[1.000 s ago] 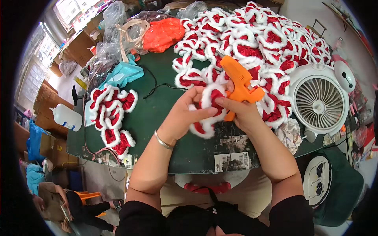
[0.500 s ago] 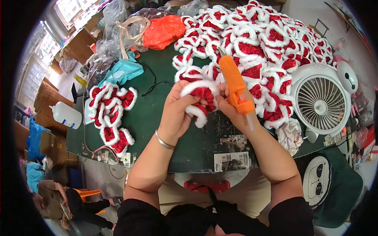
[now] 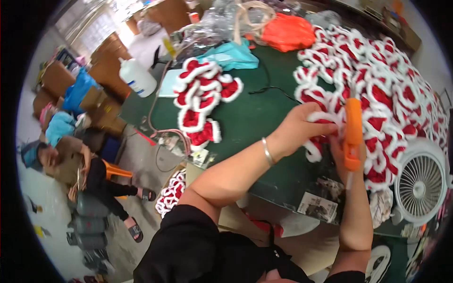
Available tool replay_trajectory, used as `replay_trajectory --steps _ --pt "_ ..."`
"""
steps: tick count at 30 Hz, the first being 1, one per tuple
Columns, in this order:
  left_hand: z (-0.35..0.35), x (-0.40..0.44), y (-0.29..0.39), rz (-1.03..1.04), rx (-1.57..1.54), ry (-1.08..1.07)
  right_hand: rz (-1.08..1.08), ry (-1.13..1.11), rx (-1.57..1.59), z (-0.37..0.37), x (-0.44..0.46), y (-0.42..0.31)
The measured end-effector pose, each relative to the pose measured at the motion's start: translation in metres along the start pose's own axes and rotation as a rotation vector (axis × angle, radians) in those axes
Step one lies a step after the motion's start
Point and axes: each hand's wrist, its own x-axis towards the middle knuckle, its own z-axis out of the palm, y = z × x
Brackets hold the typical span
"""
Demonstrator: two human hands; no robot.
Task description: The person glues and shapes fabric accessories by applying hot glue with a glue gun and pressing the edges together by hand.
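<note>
My left hand (image 3: 297, 129), with a silver bangle at the wrist, is closed on a small red velvety piece with white fluffy trim (image 3: 313, 152). An orange glue gun (image 3: 353, 129) is in my right hand (image 3: 339, 153), nozzle pointing away from me and a clear glue stick out of its back end. The right fingertips are close to the trimmed piece; the gun hides part of them. Beyond both hands spreads a large heap of similar red-and-white pieces (image 3: 377, 96). A smaller pile of them (image 3: 192, 120) lies on the left of the green table (image 3: 245, 118).
A white fan (image 3: 419, 188) and crumpled paper (image 3: 380, 207) are at the right. A white bottle (image 3: 138, 78), turquoise bag (image 3: 231, 55), orange-red bag (image 3: 288, 32) and black cable (image 3: 270, 88) are leftward and behind. A seated person (image 3: 78, 162) is at the left, above a floor with more trimmed pieces (image 3: 171, 193).
The camera has turned left, so the table sits further right and more of the seated person and floor shows. Both hands keep hold of the trimmed piece and the glue gun.
</note>
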Motion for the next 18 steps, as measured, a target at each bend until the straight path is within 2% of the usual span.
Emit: replay_trajectory --steps 2,3,5,6,8,10,12,14,16,18 --pt "-0.005 0.0 0.001 -0.013 -0.016 0.011 -0.101 0.122 0.32 0.01 -0.004 0.023" --pt "-0.005 -0.001 0.003 0.005 -0.108 -0.001 -0.107 0.119 0.324 0.011 -0.002 0.029" --pt "-0.001 -0.002 0.007 -0.004 -0.209 -0.04 0.084 0.059 0.647 0.004 -0.004 0.038" --pt "0.001 -0.002 0.009 -0.013 -0.225 -0.074 0.095 0.085 0.621 0.005 -0.006 0.041" --pt "0.006 -0.004 0.011 -0.011 -0.14 0.02 0.071 0.114 0.541 0.012 -0.008 0.038" --pt "0.011 -0.004 0.012 0.015 -0.078 0.053 -0.158 0.093 0.222 -0.004 0.004 0.015" --pt "0.012 -0.004 0.012 0.057 -0.049 0.016 0.139 0.051 0.765 -0.005 0.0 0.012" --pt "0.01 -0.003 0.013 0.127 -0.086 -0.061 0.149 0.104 0.782 -0.014 0.004 0.013" --pt "0.009 -0.005 0.015 0.09 -0.076 -0.111 0.219 0.058 1.087 -0.023 0.006 0.009" --pt "0.01 -0.004 0.012 0.111 -0.005 -0.115 0.171 0.094 1.092 -0.024 0.006 0.011"
